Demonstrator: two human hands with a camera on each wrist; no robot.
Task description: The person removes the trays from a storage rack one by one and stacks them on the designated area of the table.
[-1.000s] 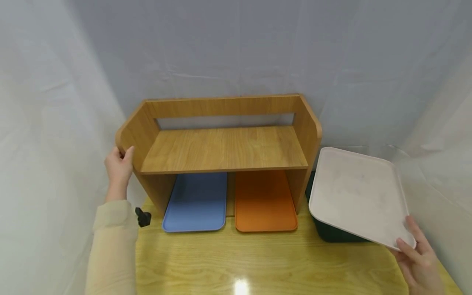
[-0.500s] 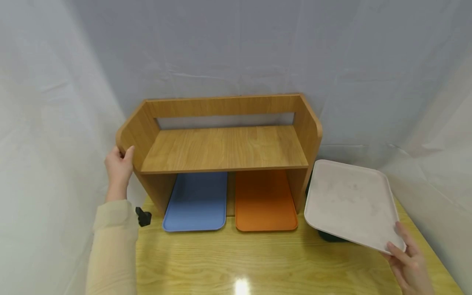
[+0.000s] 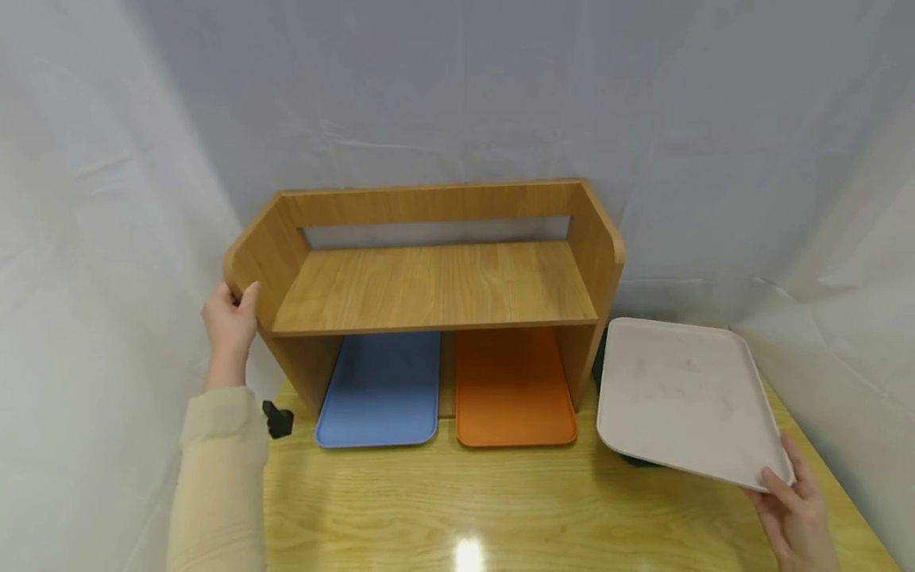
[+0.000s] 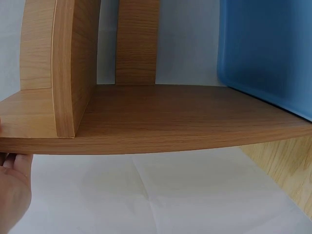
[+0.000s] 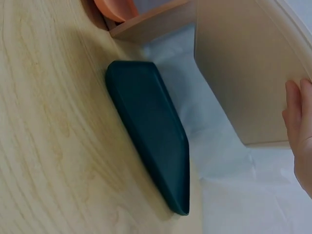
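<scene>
My left hand (image 3: 230, 324) grips the rounded front edge of the left side panel of the wooden shelf (image 3: 436, 286), fingers curled over the panel and thumb on its inner face; the left wrist view shows only the heel of that hand (image 4: 13, 187) beneath the panel's edge. My right hand (image 3: 792, 512) pinches the near right corner of the pale tray (image 3: 686, 397), thumb on top and fingers (image 5: 298, 114) underneath, and holds it tilted in the air to the right of the shelf. Below the tray, a dark green tray (image 5: 153, 129) lies on the surface (image 3: 500, 500), apart from the raised one and just beside the shelf's right side panel. A blue tray (image 3: 379, 389) fills the left lower bay and an orange tray (image 3: 513, 385) the right lower bay; the upper board is bare. A small black clamp (image 3: 277, 419) sits at the left edge of the surface.

Step in hand, as I judge it: carrying the pale tray toward the shelf while steadying the frame. The next move calls for levelling the tray, lifting it above the right side panel, and sliding it onto the upper board without striking the panel.
</scene>
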